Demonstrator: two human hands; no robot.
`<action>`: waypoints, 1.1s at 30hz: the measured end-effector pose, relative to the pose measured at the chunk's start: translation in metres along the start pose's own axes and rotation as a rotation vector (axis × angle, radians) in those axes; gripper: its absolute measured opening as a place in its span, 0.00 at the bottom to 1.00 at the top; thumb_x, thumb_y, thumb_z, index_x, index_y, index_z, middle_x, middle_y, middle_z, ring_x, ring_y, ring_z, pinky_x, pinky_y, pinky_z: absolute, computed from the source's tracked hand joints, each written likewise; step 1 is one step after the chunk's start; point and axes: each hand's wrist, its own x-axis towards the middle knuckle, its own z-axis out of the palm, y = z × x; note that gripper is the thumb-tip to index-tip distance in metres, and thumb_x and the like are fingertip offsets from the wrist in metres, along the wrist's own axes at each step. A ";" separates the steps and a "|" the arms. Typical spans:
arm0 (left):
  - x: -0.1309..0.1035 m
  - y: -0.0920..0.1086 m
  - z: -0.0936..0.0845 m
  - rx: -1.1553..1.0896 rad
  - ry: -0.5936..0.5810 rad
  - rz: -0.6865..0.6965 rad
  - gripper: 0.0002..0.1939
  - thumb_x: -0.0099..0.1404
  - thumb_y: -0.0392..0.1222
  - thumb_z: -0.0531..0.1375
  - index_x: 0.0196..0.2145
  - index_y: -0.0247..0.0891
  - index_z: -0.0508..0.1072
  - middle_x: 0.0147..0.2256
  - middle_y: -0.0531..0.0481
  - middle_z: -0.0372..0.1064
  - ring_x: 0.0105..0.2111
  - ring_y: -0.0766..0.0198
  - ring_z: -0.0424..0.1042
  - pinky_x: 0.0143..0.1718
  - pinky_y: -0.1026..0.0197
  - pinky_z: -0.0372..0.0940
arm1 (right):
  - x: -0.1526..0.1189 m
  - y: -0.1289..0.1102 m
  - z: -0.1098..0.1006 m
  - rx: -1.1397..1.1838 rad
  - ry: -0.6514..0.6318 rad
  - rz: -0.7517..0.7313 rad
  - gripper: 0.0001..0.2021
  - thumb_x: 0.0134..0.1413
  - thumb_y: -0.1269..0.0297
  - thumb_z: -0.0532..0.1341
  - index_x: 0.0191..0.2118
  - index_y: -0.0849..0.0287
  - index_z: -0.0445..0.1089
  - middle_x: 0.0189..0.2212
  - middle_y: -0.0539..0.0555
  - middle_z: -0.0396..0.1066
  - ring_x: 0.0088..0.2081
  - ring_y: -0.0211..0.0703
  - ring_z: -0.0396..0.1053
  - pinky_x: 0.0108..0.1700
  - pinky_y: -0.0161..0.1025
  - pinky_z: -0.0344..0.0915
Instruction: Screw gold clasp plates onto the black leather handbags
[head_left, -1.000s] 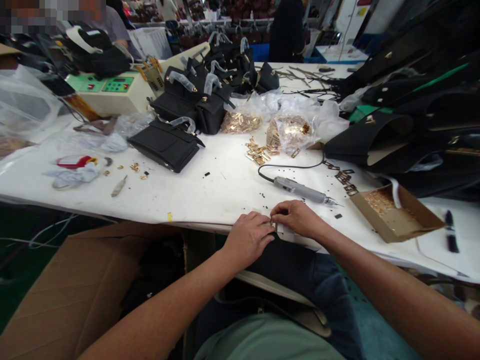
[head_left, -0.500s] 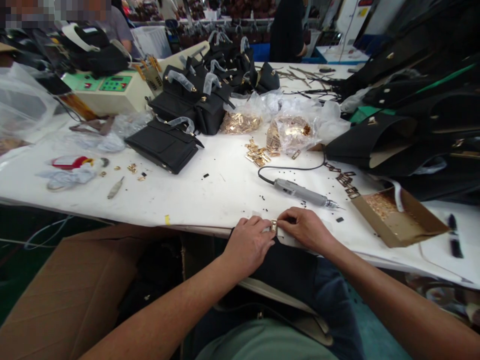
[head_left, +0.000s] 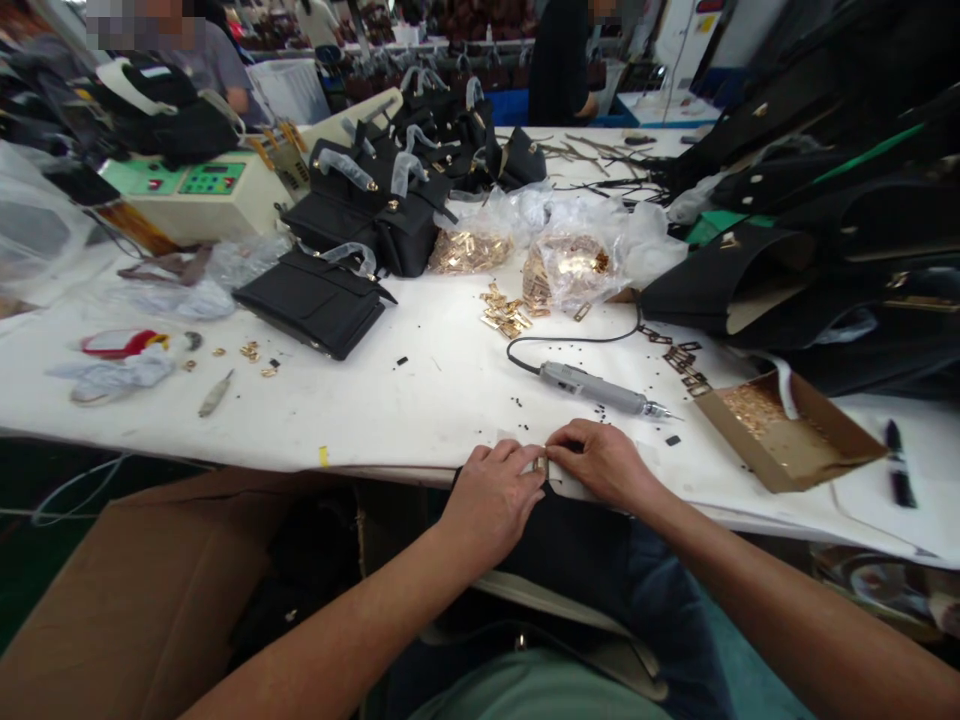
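Pinching a small gold metal fitting between the fingertips of both hands, the person is working right at the near edge of the white table. The left hand is curled, its fingers closed on the fitting's left side, and the right hand is grasping it from the right with thumb and forefinger. Both are pressing it onto the top edge of a black bag resting in the lap. This looks like the fitting step: seating the piece squarely on the bag's edge (fine detail is too small to tell). By my reading, the next move calls for holding the fitting in line while fastening it; the grey corded hand tool is lying just beyond the right hand. The fitting is showing as a short, shiny, upright strip.
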 end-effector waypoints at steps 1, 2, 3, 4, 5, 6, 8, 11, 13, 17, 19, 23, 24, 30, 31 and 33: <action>0.000 0.001 -0.001 0.012 0.000 0.010 0.11 0.72 0.40 0.59 0.51 0.42 0.75 0.57 0.47 0.70 0.53 0.52 0.67 0.47 0.48 0.65 | -0.001 -0.001 0.001 0.000 0.007 -0.004 0.07 0.60 0.62 0.63 0.36 0.51 0.80 0.37 0.50 0.79 0.40 0.45 0.74 0.44 0.39 0.64; 0.000 0.001 -0.001 0.024 0.004 0.020 0.12 0.72 0.38 0.59 0.51 0.42 0.74 0.57 0.48 0.71 0.53 0.53 0.68 0.47 0.49 0.65 | -0.002 -0.001 0.002 0.000 0.018 -0.018 0.06 0.60 0.63 0.64 0.36 0.51 0.80 0.37 0.50 0.79 0.40 0.44 0.74 0.43 0.38 0.64; 0.000 0.001 0.000 0.037 0.008 0.027 0.12 0.72 0.37 0.59 0.52 0.41 0.74 0.57 0.48 0.71 0.53 0.53 0.68 0.47 0.49 0.66 | -0.004 -0.002 0.003 -0.004 0.036 -0.047 0.06 0.61 0.64 0.64 0.37 0.52 0.80 0.37 0.50 0.78 0.39 0.43 0.74 0.42 0.37 0.64; 0.001 0.000 0.001 0.048 0.021 0.032 0.12 0.71 0.36 0.59 0.51 0.41 0.74 0.56 0.49 0.72 0.52 0.53 0.69 0.46 0.49 0.66 | -0.006 -0.002 0.003 -0.020 0.064 -0.094 0.06 0.62 0.65 0.63 0.38 0.52 0.80 0.37 0.50 0.78 0.39 0.43 0.73 0.42 0.37 0.64; 0.001 -0.001 0.003 0.059 0.035 0.041 0.13 0.71 0.35 0.59 0.51 0.41 0.75 0.57 0.49 0.72 0.52 0.53 0.69 0.47 0.49 0.67 | -0.007 -0.002 0.004 -0.054 0.097 -0.158 0.07 0.63 0.65 0.62 0.38 0.53 0.79 0.37 0.51 0.77 0.40 0.42 0.73 0.42 0.36 0.64; 0.001 -0.003 0.006 0.069 0.058 0.054 0.14 0.70 0.34 0.59 0.51 0.41 0.75 0.56 0.50 0.73 0.52 0.53 0.70 0.47 0.49 0.67 | -0.009 -0.001 0.004 -0.110 0.132 -0.226 0.07 0.65 0.64 0.61 0.39 0.53 0.79 0.37 0.51 0.76 0.40 0.43 0.72 0.43 0.37 0.63; 0.001 -0.009 0.012 0.092 0.108 0.085 0.16 0.69 0.32 0.59 0.52 0.41 0.75 0.56 0.51 0.73 0.52 0.53 0.70 0.47 0.50 0.67 | -0.015 0.004 0.002 -0.247 0.203 -0.321 0.08 0.67 0.63 0.60 0.37 0.54 0.77 0.36 0.52 0.75 0.42 0.45 0.70 0.44 0.39 0.62; 0.001 -0.015 0.018 0.130 0.158 0.125 0.18 0.70 0.33 0.57 0.54 0.43 0.75 0.57 0.51 0.73 0.52 0.52 0.71 0.46 0.51 0.68 | -0.029 0.021 -0.008 -0.398 0.294 -0.294 0.10 0.67 0.64 0.60 0.32 0.56 0.74 0.33 0.53 0.73 0.39 0.45 0.68 0.43 0.40 0.60; 0.001 -0.017 0.020 0.157 0.177 0.144 0.18 0.70 0.33 0.55 0.54 0.43 0.75 0.57 0.50 0.73 0.51 0.52 0.71 0.46 0.51 0.69 | -0.042 0.038 -0.018 -0.430 0.346 -0.233 0.12 0.66 0.65 0.59 0.30 0.56 0.74 0.30 0.52 0.72 0.36 0.44 0.68 0.40 0.40 0.60; 0.000 -0.017 0.020 0.185 0.180 0.163 0.18 0.70 0.33 0.54 0.53 0.42 0.76 0.56 0.49 0.74 0.51 0.52 0.72 0.45 0.52 0.70 | -0.058 0.071 -0.045 -0.386 0.509 -0.192 0.09 0.67 0.66 0.59 0.37 0.55 0.76 0.34 0.54 0.74 0.39 0.45 0.70 0.43 0.40 0.63; 0.001 -0.017 0.020 0.186 0.170 0.158 0.18 0.70 0.33 0.54 0.52 0.42 0.77 0.56 0.49 0.74 0.51 0.53 0.72 0.45 0.52 0.70 | -0.055 0.079 -0.060 -0.371 0.597 -0.181 0.07 0.66 0.65 0.60 0.42 0.54 0.77 0.38 0.56 0.75 0.42 0.47 0.70 0.46 0.41 0.64; 0.001 -0.017 0.019 0.187 0.154 0.155 0.18 0.70 0.33 0.54 0.53 0.43 0.77 0.56 0.48 0.74 0.51 0.54 0.72 0.46 0.53 0.71 | -0.029 0.065 -0.082 -0.426 0.553 -0.140 0.10 0.64 0.61 0.63 0.48 0.55 0.76 0.44 0.57 0.75 0.47 0.51 0.69 0.50 0.45 0.64; 0.002 -0.016 0.018 0.186 0.151 0.153 0.19 0.70 0.33 0.54 0.53 0.43 0.77 0.56 0.48 0.74 0.51 0.54 0.73 0.46 0.53 0.71 | -0.018 0.057 -0.083 -0.443 0.490 -0.141 0.12 0.63 0.59 0.64 0.50 0.55 0.75 0.46 0.58 0.74 0.49 0.52 0.69 0.52 0.46 0.63; 0.001 -0.010 0.012 0.172 0.106 0.109 0.20 0.68 0.31 0.55 0.53 0.43 0.76 0.57 0.48 0.73 0.52 0.52 0.73 0.46 0.50 0.73 | 0.043 0.016 -0.070 -0.421 0.208 -0.120 0.16 0.56 0.58 0.68 0.48 0.58 0.75 0.46 0.62 0.73 0.48 0.56 0.70 0.50 0.47 0.63; 0.000 -0.009 0.013 0.168 0.109 0.107 0.20 0.68 0.31 0.56 0.54 0.43 0.76 0.57 0.47 0.73 0.53 0.52 0.73 0.46 0.49 0.74 | 0.048 0.015 -0.070 -0.398 0.210 -0.116 0.14 0.56 0.59 0.68 0.47 0.59 0.75 0.45 0.62 0.73 0.46 0.55 0.71 0.48 0.45 0.64; -0.002 -0.008 0.013 0.158 0.126 0.097 0.20 0.68 0.31 0.56 0.55 0.43 0.75 0.58 0.47 0.72 0.54 0.51 0.72 0.48 0.49 0.73 | 0.051 0.018 -0.075 -0.338 0.213 -0.108 0.11 0.58 0.59 0.66 0.45 0.58 0.75 0.44 0.60 0.74 0.43 0.52 0.72 0.44 0.43 0.64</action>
